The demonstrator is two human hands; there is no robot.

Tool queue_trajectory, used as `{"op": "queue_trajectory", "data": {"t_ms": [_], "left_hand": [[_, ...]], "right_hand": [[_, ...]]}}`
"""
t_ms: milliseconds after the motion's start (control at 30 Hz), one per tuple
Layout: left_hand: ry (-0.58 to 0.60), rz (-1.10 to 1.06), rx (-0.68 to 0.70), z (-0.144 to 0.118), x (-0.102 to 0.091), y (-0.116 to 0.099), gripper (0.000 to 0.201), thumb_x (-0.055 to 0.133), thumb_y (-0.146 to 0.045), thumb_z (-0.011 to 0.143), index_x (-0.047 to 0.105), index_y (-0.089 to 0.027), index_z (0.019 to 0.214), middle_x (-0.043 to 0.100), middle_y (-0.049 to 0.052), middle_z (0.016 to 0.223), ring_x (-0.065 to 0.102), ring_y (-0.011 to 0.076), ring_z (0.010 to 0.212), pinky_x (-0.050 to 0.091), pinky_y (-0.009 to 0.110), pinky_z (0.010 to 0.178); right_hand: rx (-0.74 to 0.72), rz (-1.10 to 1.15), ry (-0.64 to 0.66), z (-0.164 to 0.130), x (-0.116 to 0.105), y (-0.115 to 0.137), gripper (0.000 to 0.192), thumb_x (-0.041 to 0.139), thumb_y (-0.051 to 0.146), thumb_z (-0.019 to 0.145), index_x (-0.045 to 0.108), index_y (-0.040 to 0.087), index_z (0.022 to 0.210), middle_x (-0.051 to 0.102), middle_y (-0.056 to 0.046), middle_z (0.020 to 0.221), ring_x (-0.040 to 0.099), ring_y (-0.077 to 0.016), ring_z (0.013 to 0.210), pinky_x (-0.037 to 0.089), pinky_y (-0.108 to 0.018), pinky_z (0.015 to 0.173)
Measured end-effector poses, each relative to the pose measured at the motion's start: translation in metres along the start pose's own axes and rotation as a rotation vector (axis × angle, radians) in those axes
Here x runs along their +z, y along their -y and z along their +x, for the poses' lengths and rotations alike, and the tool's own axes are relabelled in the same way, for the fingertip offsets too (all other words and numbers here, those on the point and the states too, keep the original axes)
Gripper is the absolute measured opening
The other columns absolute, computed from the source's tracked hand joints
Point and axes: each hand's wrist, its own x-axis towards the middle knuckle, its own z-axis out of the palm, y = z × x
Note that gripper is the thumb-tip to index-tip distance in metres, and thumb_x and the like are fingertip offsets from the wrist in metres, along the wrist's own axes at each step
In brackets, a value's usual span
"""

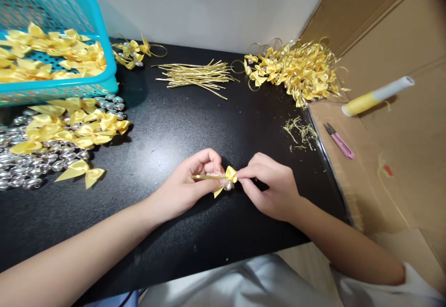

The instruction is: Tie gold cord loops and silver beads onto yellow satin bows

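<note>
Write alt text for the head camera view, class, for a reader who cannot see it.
Two bare hands meet over a black table: the left hand and right hand pinch a small yellow ribbon bow with a gold wire tie. More yellow bows lie on silver beads at left, beside a turquoise basket.
</note>
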Motion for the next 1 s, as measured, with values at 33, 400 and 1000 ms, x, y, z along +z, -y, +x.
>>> {"op": "queue_trajectory", "data": {"t_ms": [33, 400, 1000], "left_hand": [[0.000, -0.006, 0.000, 0.0000, -0.0002, 0.0001, 0.022, 0.071, -0.017, 0.081, 0.049, -0.017, 0.080, 0.065, -0.004, 0.072, 0.055, 0.0057, 0.063, 0.042, 0.016, 0.059], [-0.003, -0.026, -0.002, 0.0020, -0.0009, 0.0018, 0.021, 0.071, -0.016, 0.079, 0.050, -0.016, 0.080, 0.065, -0.003, 0.072, 0.056, 0.0064, 0.064, 0.042, 0.017, 0.059], [-0.012, 0.008, -0.011, 0.0000, 0.0025, -0.0040, 0.021, 0.067, -0.008, 0.079, 0.048, -0.016, 0.075, 0.066, -0.004, 0.068, 0.056, 0.0049, 0.061, 0.040, 0.015, 0.056]], "right_hand": [[0.002, 0.003, -0.004, 0.0000, -0.0002, 0.0001, 0.016, 0.056, 0.003, 0.082, 0.066, 0.016, 0.079, 0.058, 0.000, 0.068, 0.053, -0.0106, 0.064, 0.045, -0.023, 0.059], [0.019, 0.023, -0.012, 0.0002, -0.0027, -0.0022, 0.017, 0.057, 0.003, 0.082, 0.066, 0.017, 0.080, 0.059, 0.000, 0.069, 0.055, -0.0104, 0.064, 0.046, -0.023, 0.058], [-0.063, -0.091, 0.051, -0.0018, -0.0049, -0.0034, 0.018, 0.052, 0.003, 0.086, 0.066, 0.015, 0.085, 0.058, -0.001, 0.072, 0.051, -0.0113, 0.070, 0.047, -0.024, 0.066]]}}
